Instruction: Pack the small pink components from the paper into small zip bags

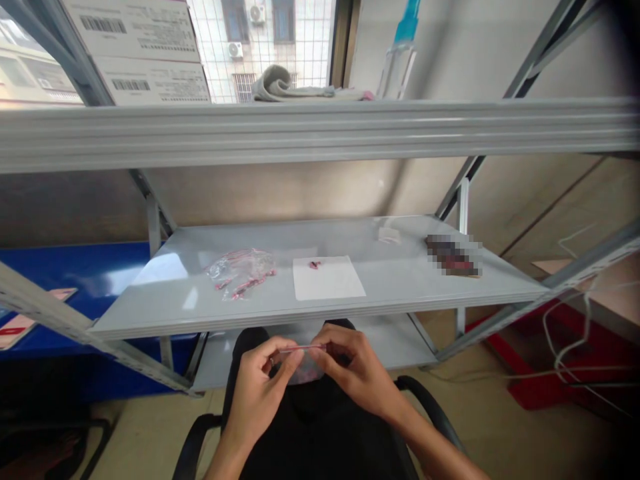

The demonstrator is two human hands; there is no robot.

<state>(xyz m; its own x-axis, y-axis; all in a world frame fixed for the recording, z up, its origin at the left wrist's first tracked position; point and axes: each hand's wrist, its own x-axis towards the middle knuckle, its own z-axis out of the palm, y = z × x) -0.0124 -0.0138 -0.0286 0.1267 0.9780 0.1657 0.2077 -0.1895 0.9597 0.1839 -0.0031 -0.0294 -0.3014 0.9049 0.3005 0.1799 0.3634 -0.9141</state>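
Over my lap, my left hand (270, 370) and my right hand (345, 357) pinch a small clear plastic bag (306, 375) by its top edge. A thin red strip runs along that edge between my thumbs, and the bag hangs below it. What is inside the bag I cannot make out. On the grey shelf beyond my hands lies a white sheet of paper (327, 283) with a small dark red item (315, 265) on it. Left of the paper is a loose pile of clear bags with red edges (243, 270).
An upper shelf edge (320, 130) crosses in front of me, bearing white labelled boxes (145, 40), a folded cloth (290, 87) and a spray bottle (397, 63). A small white item (389, 235) and a blurred dark object (453, 255) sit on the right of the lower shelf.
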